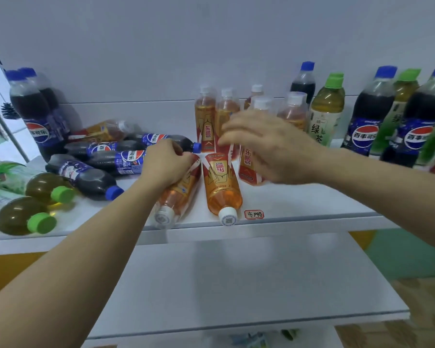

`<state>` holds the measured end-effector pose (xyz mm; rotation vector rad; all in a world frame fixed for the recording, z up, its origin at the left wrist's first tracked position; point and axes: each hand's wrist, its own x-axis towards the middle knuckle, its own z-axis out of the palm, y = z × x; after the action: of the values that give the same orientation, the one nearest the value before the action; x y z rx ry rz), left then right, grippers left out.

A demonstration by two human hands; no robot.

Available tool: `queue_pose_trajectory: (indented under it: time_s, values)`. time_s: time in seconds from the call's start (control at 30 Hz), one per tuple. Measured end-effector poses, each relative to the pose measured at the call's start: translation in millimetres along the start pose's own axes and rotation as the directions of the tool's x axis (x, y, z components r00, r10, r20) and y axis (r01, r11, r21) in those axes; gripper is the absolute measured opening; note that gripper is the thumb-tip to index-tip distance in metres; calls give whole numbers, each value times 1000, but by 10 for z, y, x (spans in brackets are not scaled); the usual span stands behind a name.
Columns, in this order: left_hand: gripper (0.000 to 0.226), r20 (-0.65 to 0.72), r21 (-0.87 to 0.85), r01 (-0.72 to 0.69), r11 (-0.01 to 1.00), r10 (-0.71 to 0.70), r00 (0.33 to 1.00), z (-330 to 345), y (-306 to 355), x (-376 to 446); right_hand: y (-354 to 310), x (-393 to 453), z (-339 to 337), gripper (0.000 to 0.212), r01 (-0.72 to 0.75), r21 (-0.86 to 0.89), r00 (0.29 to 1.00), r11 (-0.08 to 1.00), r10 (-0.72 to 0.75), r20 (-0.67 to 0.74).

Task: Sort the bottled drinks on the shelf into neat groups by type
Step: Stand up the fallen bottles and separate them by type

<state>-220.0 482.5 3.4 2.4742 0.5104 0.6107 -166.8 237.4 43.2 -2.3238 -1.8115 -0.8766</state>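
Beneath the left hand [167,163], on the white shelf [299,202], lies an amber energy-drink bottle with a red label and white cap [176,194]; its fingers curl round that bottle. The right hand [269,146] hovers spread, holding nothing, before the upright amber bottles [206,116]. Sorting looks under half done: dark cola bottles with blue caps [96,172] and green-capped tea bottles [31,189] lie left of it, others stand mixed right. All are capped and filled.
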Motion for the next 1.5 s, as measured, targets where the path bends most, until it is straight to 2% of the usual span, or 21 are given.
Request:
queue_pose_trajectory:
  time_s: [0.07,0.1,0.17,0.23,0.33,0.4,0.47,0.5,0.53,0.6,0.73,0.8,0.93,1.07,1.13,1.2,1.27,1.33,1.37,1.43,1.5]
  values:
    - [18,-3,-146,70,987,-71,997,-16,-38,5,-283,-28,123,81,148,-35,951,988,-132,280]
    - [20,9,-263,117,958,-119,993,-36,-69,1,-387,-46,192,77,220,-41,921,975,-194,338]
    - [23,24,-416,176,892,-183,983,-91,-190,-25,-503,-69,296,50,323,-35,895,946,-293,337]
    - [27,-45,-348,109,931,-133,990,-171,-344,-122,-518,-40,294,34,344,-15,896,939,-323,304]
    - [34,-179,-36,-102,994,94,979,-230,-586,-257,-439,92,187,31,287,79,917,955,-298,265]
    - [27,-95,158,-189,969,205,974,-205,-686,-274,-327,235,68,29,126,212,960,969,-173,221]
    - [8,79,357,-222,907,208,975,-177,-714,-290,-174,419,-44,31,-46,291,986,956,-3,165]
    - [11,155,420,-263,869,217,964,-156,-720,-307,-96,512,-81,31,-117,293,985,949,74,155]
    - [23,209,438,-292,850,220,953,-129,-736,-327,-21,605,-108,31,-169,270,977,948,125,171]
    - [37,201,377,-282,882,219,955,-102,-758,-358,115,782,-124,30,-209,171,954,963,162,254]
    - [32,141,348,-237,907,200,970,-69,-808,-348,318,1078,-78,12,-226,65,895,972,181,407]
    - [32,125,321,-225,920,195,973,-72,-828,-358,371,1148,-62,10,-234,46,869,971,187,458]
    - [34,117,315,-228,921,200,973,-77,-813,-373,427,1172,-28,12,-199,1,873,980,177,455]
    - [19,134,300,-213,930,180,974,-63,-798,-355,468,1162,2,13,-151,-115,875,982,187,446]
    - [17,161,283,-207,936,166,973,-67,-785,-351,391,1152,-13,27,-115,-208,884,971,196,425]
    - [21,191,264,-198,944,150,970,-82,-755,-365,199,1094,-21,53,-46,-227,927,973,126,353]
    - [24,183,275,-213,938,167,969,-97,-739,-392,-154,974,1,68,67,-79,956,995,-42,290]
    - [26,164,280,-244,928,204,965,-95,-739,-437,-538,817,134,73,226,143,925,964,-258,278]
    - [25,163,265,-254,930,216,963,-104,-721,-471,-698,748,236,75,259,216,900,941,-316,299]
    - [20,184,274,-304,912,260,948,-125,-671,-518,-896,657,445,77,244,260,887,934,-323,330]
    - [16,203,308,-353,883,302,932,-142,-645,-525,-956,627,593,64,249,190,922,950,-293,254]
